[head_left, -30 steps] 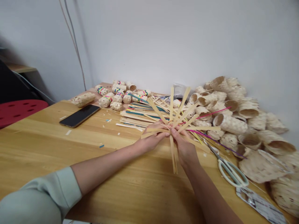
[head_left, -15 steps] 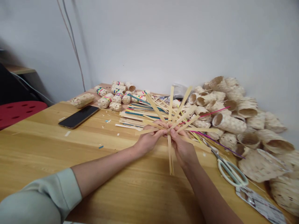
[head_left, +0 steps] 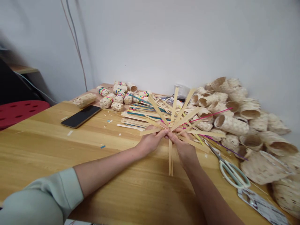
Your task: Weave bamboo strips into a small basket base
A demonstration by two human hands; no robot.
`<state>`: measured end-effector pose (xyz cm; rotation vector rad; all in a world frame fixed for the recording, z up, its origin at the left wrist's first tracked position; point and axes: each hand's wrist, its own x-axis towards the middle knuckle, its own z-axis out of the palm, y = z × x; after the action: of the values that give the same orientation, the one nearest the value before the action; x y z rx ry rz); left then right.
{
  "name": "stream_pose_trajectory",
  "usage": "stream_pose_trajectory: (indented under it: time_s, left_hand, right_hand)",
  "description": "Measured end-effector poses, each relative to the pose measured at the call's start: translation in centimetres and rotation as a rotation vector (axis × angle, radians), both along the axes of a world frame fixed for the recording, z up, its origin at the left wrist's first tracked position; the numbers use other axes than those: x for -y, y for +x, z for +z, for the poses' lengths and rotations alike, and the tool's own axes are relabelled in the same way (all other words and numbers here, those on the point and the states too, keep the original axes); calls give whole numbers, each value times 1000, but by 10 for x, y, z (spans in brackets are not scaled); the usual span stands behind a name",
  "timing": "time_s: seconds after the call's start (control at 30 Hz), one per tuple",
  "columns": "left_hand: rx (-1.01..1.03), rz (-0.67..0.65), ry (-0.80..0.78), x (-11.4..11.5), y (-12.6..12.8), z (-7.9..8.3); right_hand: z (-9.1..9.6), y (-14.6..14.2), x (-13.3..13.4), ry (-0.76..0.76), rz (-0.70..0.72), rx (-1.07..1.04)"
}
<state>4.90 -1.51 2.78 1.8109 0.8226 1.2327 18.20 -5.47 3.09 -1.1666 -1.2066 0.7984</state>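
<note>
A fan of pale bamboo strips crosses at one centre just above the wooden table. My left hand pinches that centre from the left, fingers closed on the strips. My right hand grips the same crossing from the right, fingers closed too. Two strips hang down between my wrists toward me. Thin pink and purple strands run out to the right from the bundle.
Flat coloured strips lie stacked behind my hands. Small woven tubes with coloured bands sit at the back left, a black phone beside them. Plain woven baskets pile at the right; scissors lie near them. A red stool stands at the left.
Both hands have stayed at the crossing and shifted slightly. The hanging strips have swung from a slant to nearly straight down. The fan has turned a little.
</note>
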Motion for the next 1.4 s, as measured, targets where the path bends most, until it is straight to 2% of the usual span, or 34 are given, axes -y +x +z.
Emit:
stream_pose_trajectory:
  time_s: [0.13, 0.23, 0.33, 0.4, 0.5, 0.63, 0.73, 0.83, 1.0, 1.2, 1.4]
  left_hand:
    - [-43, -32, -40, 3, 0, 4]
    - [27, -183, -63, 4, 0, 5]
    - [76, -346, -145, 2, -1, 3]
    - [55, -374, -156, -1, -3, 3]
    - [40, -383, -105, -6, -8, 8]
    - [-29, -343, 79, -14, -17, 19]
    - [-165, -226, 252, -18, -23, 28]
    - [-199, -218, 390, -18, -27, 36]
    - [-241, -226, 511, -15, -29, 41]
    - [-280, -223, 506, -17, -28, 38]
    - [-303, -207, 513, -16, -28, 41]
  right_hand:
    - [-1, 4, 0, 36, -97, 137]
    - [-4, 7, -1, 80, -176, 158]
    - [-6, 8, -2, 86, -143, 114]
    - [-5, 8, -1, 23, -103, 56]
    - [-4, 8, 0, -82, -19, -86]
    - [-3, 5, -2, -125, 163, -319]
    - [-3, 3, -1, -164, 263, -400]
    - [-1, 1, 1, -187, 348, -421]
    - [2, -2, 4, -203, 357, -407]
    - [3, -4, 4, -200, 349, -403]
    - [-6, -5, 5, -160, 355, -363]
